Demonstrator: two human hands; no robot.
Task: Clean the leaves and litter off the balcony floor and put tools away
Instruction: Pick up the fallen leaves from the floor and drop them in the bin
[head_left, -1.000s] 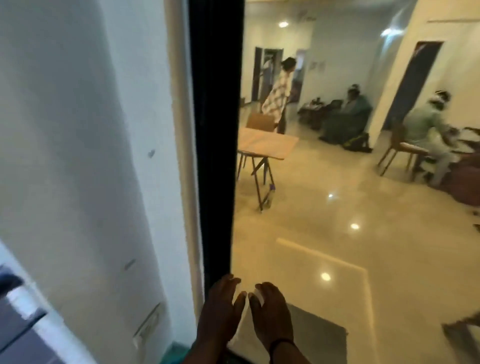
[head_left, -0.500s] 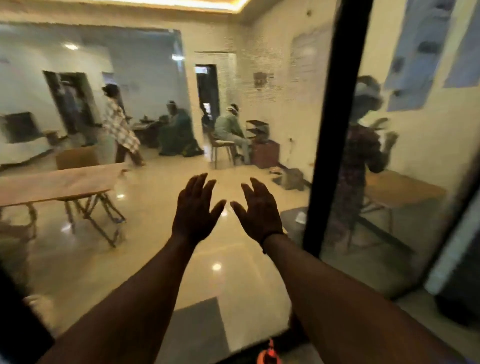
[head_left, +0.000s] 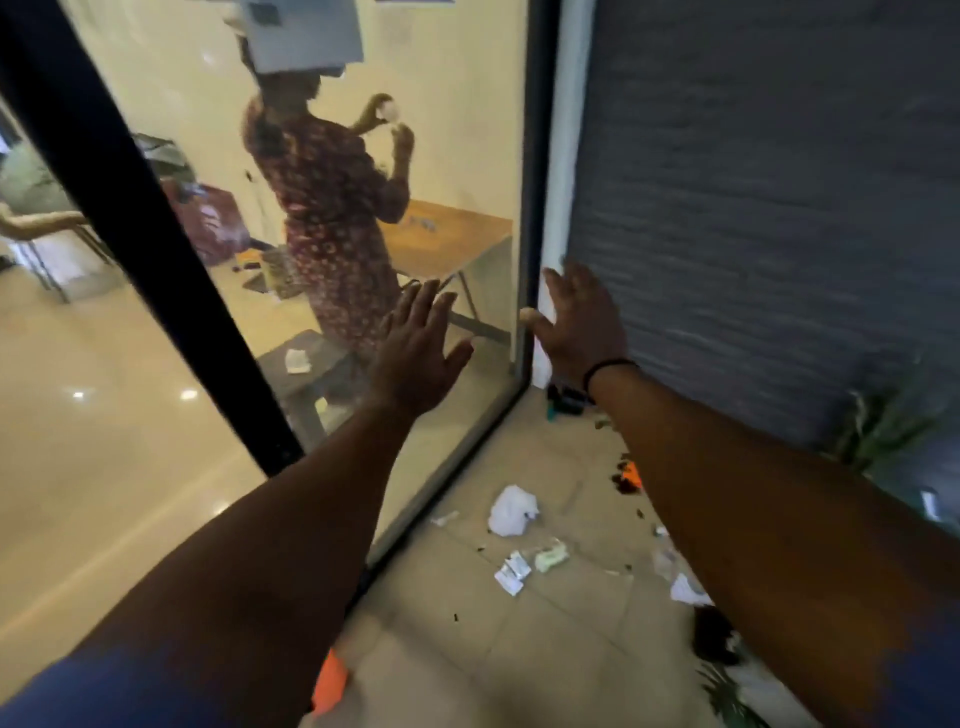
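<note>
My left hand (head_left: 418, 351) is raised in front of the glass door with fingers spread and holds nothing. My right hand (head_left: 579, 317) is stretched out beside it, fingers straight, near the door frame's right edge, also empty. Below them the tiled balcony floor (head_left: 467, 639) is strewn with litter: a crumpled white paper (head_left: 511, 510), small wrappers (head_left: 524, 566), an orange scrap (head_left: 631, 475) and dark leaf bits. Another orange object (head_left: 328, 680) lies at the bottom, by my left forearm. No cleaning tool can be made out.
A glass door with a black frame (head_left: 150, 249) fills the left; behind the glass a person stands by a wooden table. A dark grey textured wall (head_left: 779, 208) closes the right side. Green plant leaves (head_left: 883, 426) stand at the wall's foot.
The view has swung right and down from the indoor room to the balcony corner, bringing the littered floor into sight. Both hands stay raised and open, now further apart.
</note>
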